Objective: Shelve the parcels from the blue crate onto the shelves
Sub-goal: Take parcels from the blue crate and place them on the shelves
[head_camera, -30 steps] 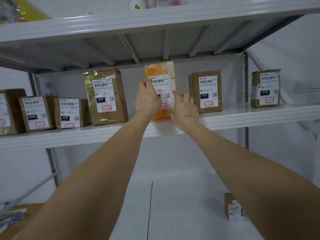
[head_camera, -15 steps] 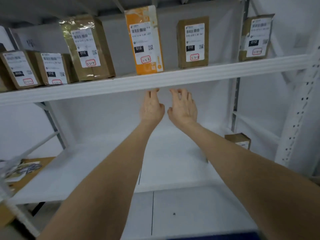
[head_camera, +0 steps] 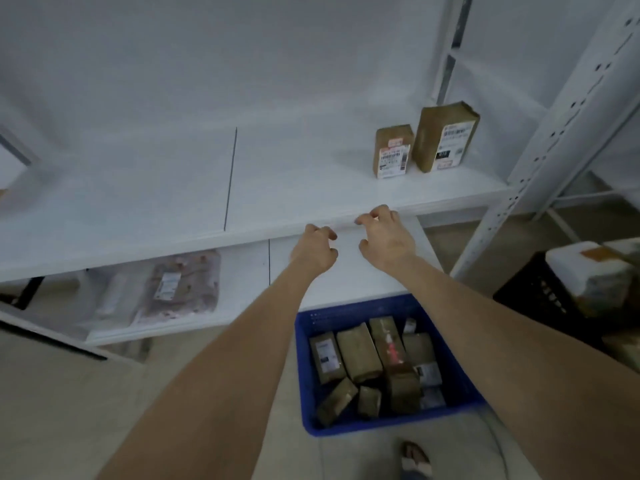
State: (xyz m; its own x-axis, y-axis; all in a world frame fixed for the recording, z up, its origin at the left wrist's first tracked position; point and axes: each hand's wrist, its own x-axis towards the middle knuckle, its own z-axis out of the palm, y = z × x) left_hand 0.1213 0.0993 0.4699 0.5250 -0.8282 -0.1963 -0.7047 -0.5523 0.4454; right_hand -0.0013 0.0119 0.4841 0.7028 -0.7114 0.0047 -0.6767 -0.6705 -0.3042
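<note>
Bare forearms [head_camera: 221,358], bare left hand [head_camera: 313,252], bare right hand [head_camera: 388,237], one foot in a pale, blurred sandal [head_camera: 415,460]

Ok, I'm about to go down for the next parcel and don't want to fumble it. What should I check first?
1. Left hand free: ok, holds nothing.
2. Right hand free: ok, fingers loosely curled, nothing in them.
3. Parcels left in the crate: ok, several brown ones.
4. Crate reachable: probably ok, it sits on the floor right below both arms.
5. Shelf room: ok, only two boxes stand at its right end.
6. Crate labels readable: cannot tell, too blurred.
</note>
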